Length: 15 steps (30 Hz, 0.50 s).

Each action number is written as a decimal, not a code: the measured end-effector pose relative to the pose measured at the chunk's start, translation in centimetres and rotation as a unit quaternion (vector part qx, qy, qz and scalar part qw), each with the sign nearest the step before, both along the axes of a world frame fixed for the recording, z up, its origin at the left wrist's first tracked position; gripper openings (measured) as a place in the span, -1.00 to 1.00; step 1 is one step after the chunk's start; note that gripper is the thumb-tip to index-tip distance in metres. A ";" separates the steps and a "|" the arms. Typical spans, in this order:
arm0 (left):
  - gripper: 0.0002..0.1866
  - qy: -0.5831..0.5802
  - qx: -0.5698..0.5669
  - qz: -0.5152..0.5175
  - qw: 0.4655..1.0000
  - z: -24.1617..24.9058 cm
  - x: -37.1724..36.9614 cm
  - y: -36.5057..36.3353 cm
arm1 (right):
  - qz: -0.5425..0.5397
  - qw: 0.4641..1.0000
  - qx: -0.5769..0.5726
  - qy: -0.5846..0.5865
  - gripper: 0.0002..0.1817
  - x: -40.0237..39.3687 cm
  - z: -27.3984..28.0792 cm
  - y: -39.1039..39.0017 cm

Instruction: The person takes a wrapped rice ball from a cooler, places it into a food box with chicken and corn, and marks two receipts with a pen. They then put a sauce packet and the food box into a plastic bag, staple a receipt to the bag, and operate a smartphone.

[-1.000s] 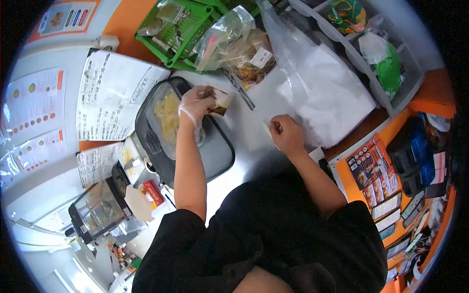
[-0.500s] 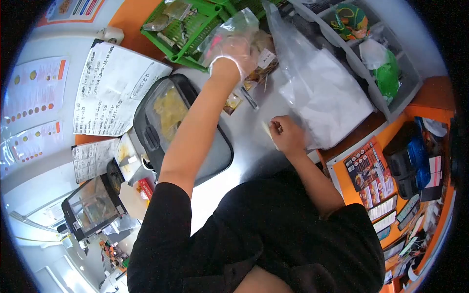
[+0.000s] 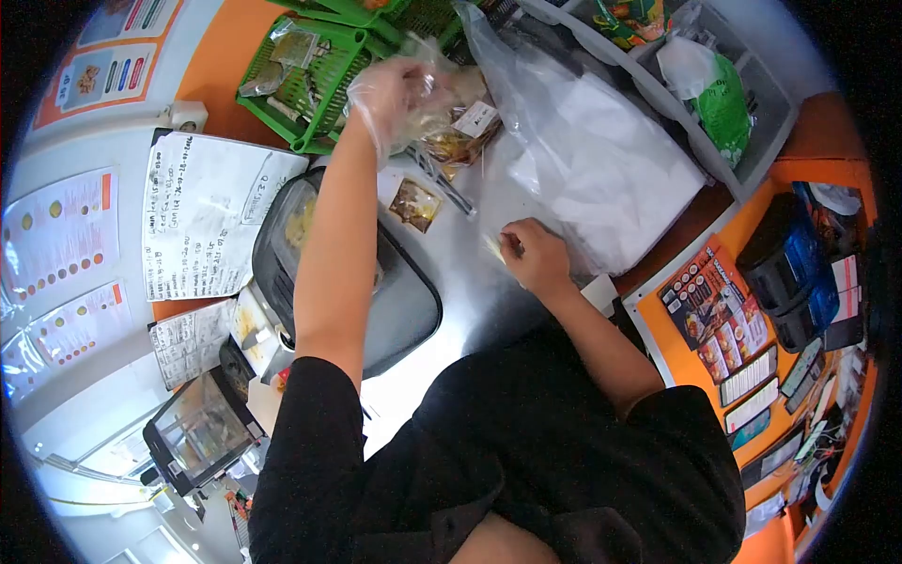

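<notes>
My left hand [image 3: 387, 92], in a loose clear plastic glove, reaches to the far side of the counter. Its fingers are curled at the crumpled top of a clear plastic bag [image 3: 438, 117]. Brown sachets show inside, beside a white label [image 3: 474, 118]. A dark pen-like stick [image 3: 443, 182] lies just below the bag, and a loose brown sachet [image 3: 414, 205] is flat on the metal counter [image 3: 460, 273]. Closer to my body, my right hand [image 3: 540, 258] is closed, with a thin pale strip [image 3: 495, 247] at its fingertips; I cannot tell what the strip is.
Green baskets [image 3: 310, 85] with packets stand at the back left. A black-rimmed container with a clear lid [image 3: 404, 301] sits under my left forearm. White plastic bags [image 3: 601, 160] are piled right of my hands, before a grey divided bin [image 3: 648, 85]. Handwritten sheets [image 3: 211, 216] stand at left.
The view has shifted, so the baskets appear farther left. My left hand has moved left off the labelled bag's middle, uncovering more of it. My right hand stays closed near the counter's middle.
</notes>
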<state>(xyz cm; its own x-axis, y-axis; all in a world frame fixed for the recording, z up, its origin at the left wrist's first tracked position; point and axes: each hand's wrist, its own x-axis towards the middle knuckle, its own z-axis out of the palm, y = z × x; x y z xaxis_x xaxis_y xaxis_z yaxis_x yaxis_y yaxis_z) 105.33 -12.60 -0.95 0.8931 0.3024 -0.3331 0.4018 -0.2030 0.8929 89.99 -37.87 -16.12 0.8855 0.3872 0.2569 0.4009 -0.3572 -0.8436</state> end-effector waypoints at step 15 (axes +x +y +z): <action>-0.70 0.078 0.611 -0.305 0.726 -2.9 2.8 -0.3 | 0.008 1.000 -0.018 0.014 -0.81 -0.4 -0.2 0.0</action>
<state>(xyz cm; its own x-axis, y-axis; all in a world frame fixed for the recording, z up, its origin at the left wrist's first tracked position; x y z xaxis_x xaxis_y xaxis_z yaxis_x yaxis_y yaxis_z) 108.18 -12.90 -3.84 0.9653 0.0223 -0.2601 -0.0179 -0.9884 -0.1509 89.59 -37.87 -16.31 0.8858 0.4094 0.2184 0.3834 -0.3807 -0.8415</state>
